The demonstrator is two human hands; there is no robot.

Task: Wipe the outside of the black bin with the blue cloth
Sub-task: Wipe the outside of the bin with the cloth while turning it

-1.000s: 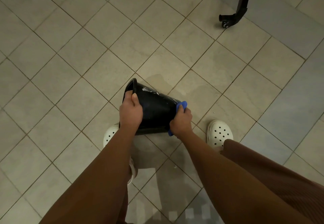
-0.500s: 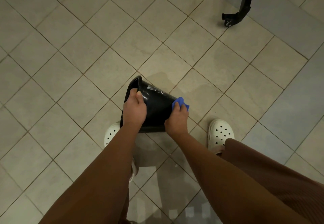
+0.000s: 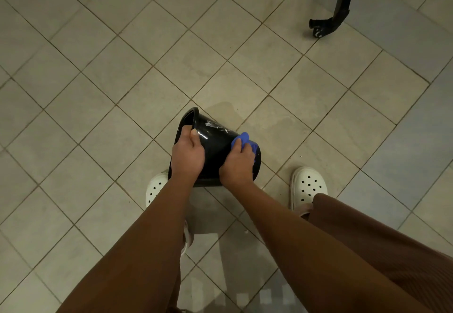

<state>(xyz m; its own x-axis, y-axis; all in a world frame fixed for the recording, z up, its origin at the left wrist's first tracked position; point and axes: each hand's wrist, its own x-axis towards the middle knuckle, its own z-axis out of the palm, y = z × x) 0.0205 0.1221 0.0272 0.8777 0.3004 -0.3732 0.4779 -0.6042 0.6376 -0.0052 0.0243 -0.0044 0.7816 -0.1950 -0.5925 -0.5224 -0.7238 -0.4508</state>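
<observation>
**Black bin [image 3: 215,146] tilted over tiled floor [image 3: 98,92]**

With the mouth turned toward 10 o'clock, its rim is gripped by the left hand [image 3: 187,155]. The bunched blue cloth [image 3: 241,140] is clutched by the right hand [image 3: 236,165] and pressed on the wall at 3 o'clock.

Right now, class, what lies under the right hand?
The cloth, pressed on the outer wall of the bin. Only its blue edge shows past the right hand; the rest, and the wall beneath, are covered.
</observation>
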